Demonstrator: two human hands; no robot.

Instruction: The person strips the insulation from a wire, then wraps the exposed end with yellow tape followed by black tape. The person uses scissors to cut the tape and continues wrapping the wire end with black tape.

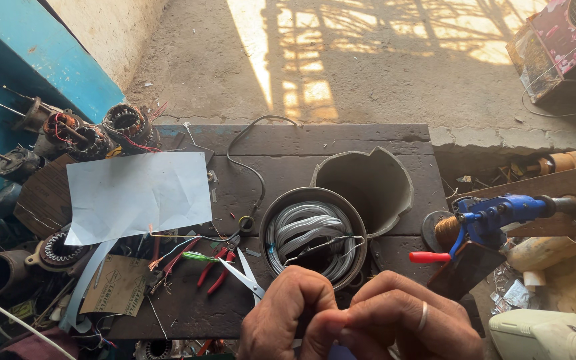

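Observation:
My left hand (285,319) and my right hand (405,320) meet at the bottom edge of the head view, fingers pinched together on something small that the fingers hide. The right hand wears a ring. Just beyond them stands a round metal motor housing (271,223) filled with pale wire windings (308,230), with thin wires trailing toward my hands. Scissors (245,273) and red-handled pliers (213,267) lie to the left of the left hand.
A white sheet (138,193) covers the left of the dark wooden board (341,143). Motor stators and rotors (81,133) pile at the far left. A broken grey bucket (368,183) sits behind the housing. A blue hand-crank winder (495,217) is at right.

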